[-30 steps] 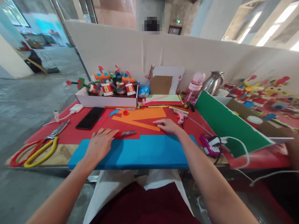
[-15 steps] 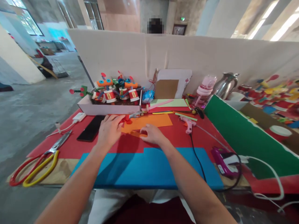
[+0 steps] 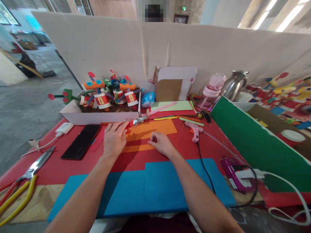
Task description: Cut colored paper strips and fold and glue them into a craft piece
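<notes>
My left hand is closed at the red handles of a pair of scissors, whose metal blades point right and away from me. Its fingers hide part of the handles. My right hand has its fingers curled together, with nothing visible in them. Just left of its fingertips, a narrow orange paper strip lies flat on the red table covering. Behind both hands is a larger orange paper sheet.
A pink glue gun lies to the right, its cord running forward. At left are a black phone and large shears. Blue sheets line the front edge. A box of paper-cup figures and a green-sided box stand behind.
My right hand has let go of the orange strip, which now lies flat on the table. My left hand stays at the scissors' handles. The view has shifted with my head.
</notes>
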Demonstrator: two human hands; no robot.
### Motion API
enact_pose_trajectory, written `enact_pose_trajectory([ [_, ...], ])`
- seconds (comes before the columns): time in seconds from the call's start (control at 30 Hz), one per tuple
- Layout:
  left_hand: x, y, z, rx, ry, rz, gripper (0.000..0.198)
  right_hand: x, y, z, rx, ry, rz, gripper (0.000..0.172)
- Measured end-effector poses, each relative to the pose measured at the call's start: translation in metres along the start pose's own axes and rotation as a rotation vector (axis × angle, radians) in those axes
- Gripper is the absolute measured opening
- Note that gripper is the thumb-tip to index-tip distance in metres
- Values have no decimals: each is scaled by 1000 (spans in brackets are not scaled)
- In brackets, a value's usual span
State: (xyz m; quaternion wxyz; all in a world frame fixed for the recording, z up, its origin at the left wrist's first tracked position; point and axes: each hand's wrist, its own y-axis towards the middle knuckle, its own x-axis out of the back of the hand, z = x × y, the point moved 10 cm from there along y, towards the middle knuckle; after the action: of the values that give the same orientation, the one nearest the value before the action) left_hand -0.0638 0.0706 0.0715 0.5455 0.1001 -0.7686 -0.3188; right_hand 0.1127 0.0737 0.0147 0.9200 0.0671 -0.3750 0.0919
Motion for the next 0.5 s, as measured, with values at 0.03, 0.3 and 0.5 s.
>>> enact_pose_trajectory([
  [0.03,-1,0,1,1,-3,9,37,3,0,-3,-26,23,-16,19],
  [0.3,-10,-4,-16,-64,-64,93,38,14,-5,-7,-94,129,-102,17],
  [0.5,-26,-9,-33,-121,-69,205,40,17,-2,-16,-108,178,-141,14],
])
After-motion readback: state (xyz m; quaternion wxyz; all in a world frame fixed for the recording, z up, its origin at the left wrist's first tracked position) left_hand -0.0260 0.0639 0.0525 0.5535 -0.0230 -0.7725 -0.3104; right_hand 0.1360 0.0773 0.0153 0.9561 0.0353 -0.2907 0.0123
